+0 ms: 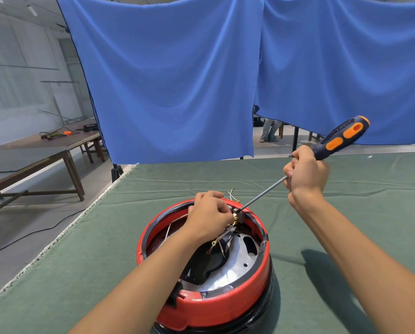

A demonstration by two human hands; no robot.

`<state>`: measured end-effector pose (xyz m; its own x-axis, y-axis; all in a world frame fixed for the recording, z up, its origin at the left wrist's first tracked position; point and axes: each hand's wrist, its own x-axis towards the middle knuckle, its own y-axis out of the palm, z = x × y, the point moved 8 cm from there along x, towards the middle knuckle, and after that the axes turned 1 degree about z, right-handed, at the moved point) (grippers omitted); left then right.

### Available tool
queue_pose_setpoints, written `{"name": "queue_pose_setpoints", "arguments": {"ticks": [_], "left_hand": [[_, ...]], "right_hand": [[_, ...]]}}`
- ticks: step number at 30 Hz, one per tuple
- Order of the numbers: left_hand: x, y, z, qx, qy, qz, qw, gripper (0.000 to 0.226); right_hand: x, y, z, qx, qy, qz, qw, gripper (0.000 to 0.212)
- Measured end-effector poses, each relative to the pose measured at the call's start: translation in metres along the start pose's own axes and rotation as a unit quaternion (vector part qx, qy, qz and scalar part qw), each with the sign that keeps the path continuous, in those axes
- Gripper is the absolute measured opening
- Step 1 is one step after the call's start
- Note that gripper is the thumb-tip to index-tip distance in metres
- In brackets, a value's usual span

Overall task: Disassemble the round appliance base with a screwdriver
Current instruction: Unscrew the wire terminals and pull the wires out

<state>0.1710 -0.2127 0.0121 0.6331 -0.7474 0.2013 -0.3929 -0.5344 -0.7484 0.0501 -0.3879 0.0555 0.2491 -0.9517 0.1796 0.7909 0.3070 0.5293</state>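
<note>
The round appliance base [228, 307] is red with a black rim and sits upside down on the green table cloth [86, 273], its metal plate and loose wires exposed inside. My left hand [210, 214] reaches into the far side of the base and pinches a small brass terminal fitting [235, 216]. My right hand [306, 172] grips the screwdriver [341, 138], which has a dark blue and orange handle. Its long steel shaft slants down to the left, and the tip rests at the far inner rim of the base, right beside the left fingers.
A blue cloth backdrop [177, 80] hangs behind the table's far edge. Wooden tables [45, 155] stand at the left, one with tools and cables on it. A black cable runs over the floor at the left. A person's legs [269, 130] show through the gap in the backdrop.
</note>
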Motion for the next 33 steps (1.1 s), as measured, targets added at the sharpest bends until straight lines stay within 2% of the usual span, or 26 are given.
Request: {"name": "queue_pose_setpoints", "arguments": {"ticks": [12,18,23,30,33], "left_hand": [[0.000,0.001,0.003,-0.020,0.020,0.029,0.999,0.028],[0.001,-0.003,0.004,-0.038,0.027,0.004,0.999,0.021],[0.002,-0.010,0.013,-0.084,0.005,-0.049,0.995,0.018],[0.000,-0.011,0.008,0.027,0.022,-0.067,0.997,0.021],[-0.003,-0.013,0.002,0.045,0.040,-0.091,0.994,0.013]], "right_hand": [[0.002,-0.011,-0.015,0.013,0.072,-0.033,0.997,0.034],[-0.004,-0.035,-0.012,0.079,0.060,-0.065,0.993,0.033],[-0.015,-0.035,-0.018,0.078,0.061,-0.057,0.993,0.035],[-0.023,-0.029,-0.013,0.061,0.033,-0.036,0.997,0.038],[-0.023,-0.031,-0.010,0.058,0.022,-0.040,0.997,0.038]]}}
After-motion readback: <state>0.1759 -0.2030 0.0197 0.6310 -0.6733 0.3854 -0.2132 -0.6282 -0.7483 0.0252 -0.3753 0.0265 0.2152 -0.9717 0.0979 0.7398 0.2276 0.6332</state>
